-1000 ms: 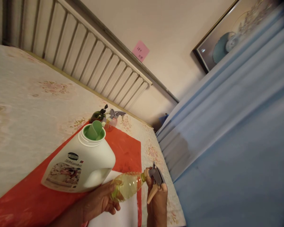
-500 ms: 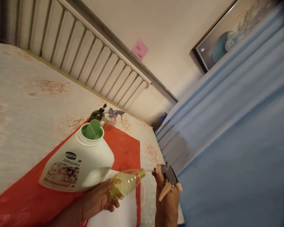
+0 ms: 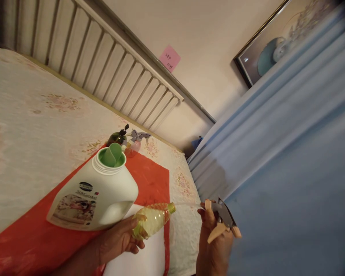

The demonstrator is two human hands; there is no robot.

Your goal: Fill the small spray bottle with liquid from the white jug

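My left hand (image 3: 122, 239) is closed round the base of a clear yellow spray bottle (image 3: 153, 220), which lies tilted with its open neck to the right. Between thumb and fingers, my right hand (image 3: 214, 245) grips a trigger spray head (image 3: 224, 214) in grey and peach. Its thin clear dip tube (image 3: 186, 204) stretches left toward the bottle's neck; whether the tip is still inside the neck I cannot tell. Just behind my left hand stands a big white jug (image 3: 100, 195) with a label and a green spout in its uncapped mouth.
A red and white sheet (image 3: 152, 172) lies under the jug on a flowered tablecloth (image 3: 25, 126). Behind the jug stand a dark pump bottle (image 3: 117, 138) and a pink spray bottle (image 3: 135, 145). A radiator (image 3: 103, 61) runs along the wall; a blue curtain (image 3: 290, 165) hangs at right.
My right hand has moved right with the spray head, drawing more of the dip tube out of the bottle. My left hand and the bottle have hardly moved.
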